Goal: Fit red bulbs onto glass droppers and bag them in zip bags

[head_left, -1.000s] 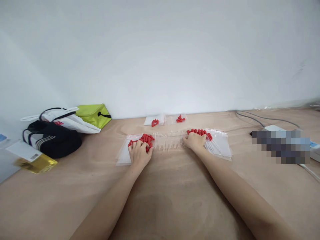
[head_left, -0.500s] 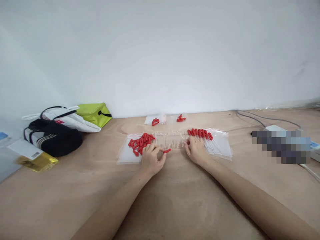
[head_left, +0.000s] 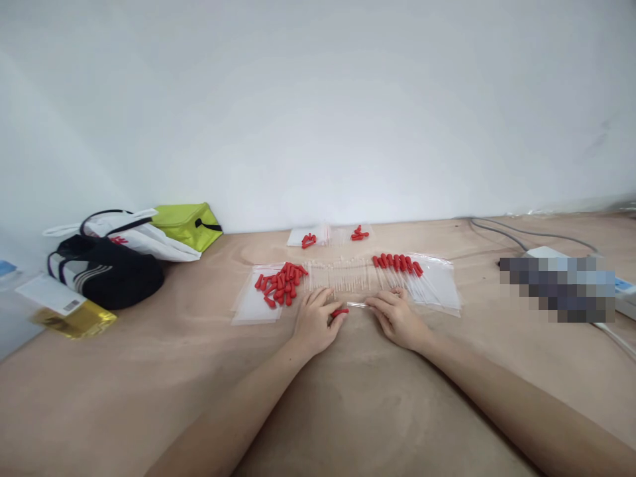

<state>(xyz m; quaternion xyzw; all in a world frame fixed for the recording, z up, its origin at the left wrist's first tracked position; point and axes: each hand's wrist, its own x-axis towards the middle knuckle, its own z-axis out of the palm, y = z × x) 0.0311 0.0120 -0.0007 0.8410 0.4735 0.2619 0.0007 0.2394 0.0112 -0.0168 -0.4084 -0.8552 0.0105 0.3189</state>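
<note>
A small red piece (head_left: 340, 312) is pinched in my left hand (head_left: 318, 322). My right hand (head_left: 398, 318) holds a thin clear stick (head_left: 356, 305) level, its free end pointing at the red piece with a small gap between them. Beyond my hands lies a row of thin pale sticks (head_left: 338, 275). A heap of loose red pieces (head_left: 281, 285) rests on clear plastic bags (head_left: 254, 311) to the left. On the right, several sticks with red tops (head_left: 397, 263) lie side by side on more clear bags (head_left: 442, 291).
Two small groups of red pieces (head_left: 309, 240) (head_left: 360, 233) lie on bags near the wall. At the left are a black bag (head_left: 119, 285), a white bag, a lime-green bag (head_left: 181, 222) and a gold packet (head_left: 82, 321). A blurred-out object (head_left: 561, 288) and cables (head_left: 527, 228) are at the right.
My right hand has drawn a stick out of the row toward me. My left hand has moved right and nearer with the red piece, away from the heap.
</note>
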